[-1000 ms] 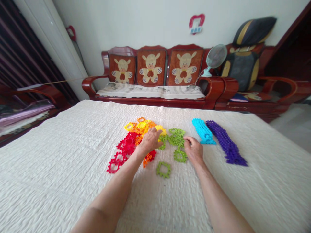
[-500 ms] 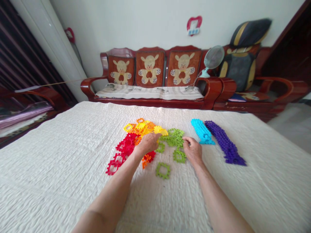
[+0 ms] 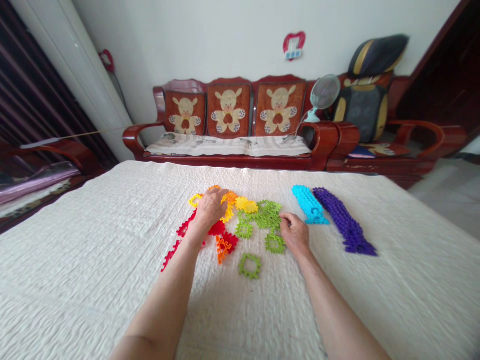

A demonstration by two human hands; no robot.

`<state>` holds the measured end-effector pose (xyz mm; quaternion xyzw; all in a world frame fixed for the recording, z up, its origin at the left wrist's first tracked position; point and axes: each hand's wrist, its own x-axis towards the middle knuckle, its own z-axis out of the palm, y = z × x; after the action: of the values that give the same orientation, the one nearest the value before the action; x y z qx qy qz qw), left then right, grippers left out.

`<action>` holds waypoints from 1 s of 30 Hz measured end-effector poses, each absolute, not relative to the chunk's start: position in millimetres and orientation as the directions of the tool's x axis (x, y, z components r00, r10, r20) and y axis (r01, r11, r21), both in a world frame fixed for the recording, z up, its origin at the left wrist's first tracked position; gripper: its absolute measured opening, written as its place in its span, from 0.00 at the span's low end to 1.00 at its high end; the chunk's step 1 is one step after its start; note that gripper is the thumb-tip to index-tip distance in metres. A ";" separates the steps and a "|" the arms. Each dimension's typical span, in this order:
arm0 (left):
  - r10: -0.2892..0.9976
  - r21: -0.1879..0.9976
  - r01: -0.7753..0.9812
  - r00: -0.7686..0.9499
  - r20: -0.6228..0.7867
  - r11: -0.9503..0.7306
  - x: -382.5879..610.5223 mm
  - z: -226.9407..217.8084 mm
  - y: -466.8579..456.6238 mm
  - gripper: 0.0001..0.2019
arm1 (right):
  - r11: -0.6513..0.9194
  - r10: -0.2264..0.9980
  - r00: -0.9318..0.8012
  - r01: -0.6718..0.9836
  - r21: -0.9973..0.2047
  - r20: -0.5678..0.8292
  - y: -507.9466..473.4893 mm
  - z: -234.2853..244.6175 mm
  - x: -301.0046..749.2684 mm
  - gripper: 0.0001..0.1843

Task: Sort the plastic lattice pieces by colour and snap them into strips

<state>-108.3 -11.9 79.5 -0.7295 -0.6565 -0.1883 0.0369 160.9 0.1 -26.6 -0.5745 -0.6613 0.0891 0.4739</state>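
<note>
My left hand [image 3: 210,209] reaches over the pile of yellow and orange toothed plastic building pieces [image 3: 228,214], fingers apart and partly hidden. Under and beside my left forearm lie red pieces [image 3: 217,228] and an orange triangular piece [image 3: 224,248]. My right hand [image 3: 296,232] is closed, with its curled fingertips at the right edge of the green toothed pieces [image 3: 267,214]; whatever is between them is hidden. Two yellow pieces [image 3: 246,204] rest against the green pile. Nearer to me, a loose square green piece [image 3: 249,266] lies flat.
A light-blue row of stacked pieces [image 3: 309,205] and a longer purple row [image 3: 345,221] lie to the right on the quilted white cover [image 3: 93,260]. Beyond the cover's far edge stands a wooden sofa [image 3: 225,161] with bear cushions, and a small fan [image 3: 325,91] on its right.
My left hand has moved left, from the yellow pieces by the green pile to the yellow and orange pile. Two yellow pieces now lie uncovered there. My right hand has hardly moved.
</note>
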 end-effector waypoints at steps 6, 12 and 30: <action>0.907 0.233 0.904 0.277 0.316 -0.358 -69.5 37.4 1.7 0.19 | 0.311 0.845 0.116 0.689 -0.655 0.523 0.0 -26.9 160.0 0.16; 0.910 0.167 0.914 0.321 0.263 -0.370 -48.0 22.8 18.2 0.19 | 0.321 0.840 0.108 0.693 -0.646 0.532 -0.4 -26.9 160.0 0.16; 0.959 0.183 0.942 0.274 0.067 -0.282 -77.2 65.3 0.4 0.24 | 0.329 0.839 0.100 0.690 -0.644 0.535 -0.6 -27.8 160.4 0.16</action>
<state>-77.2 0.4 65.3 -0.7963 -0.5968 -0.0822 -0.0534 160.4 -0.6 -27.8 -0.5738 -0.6662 0.0789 0.4697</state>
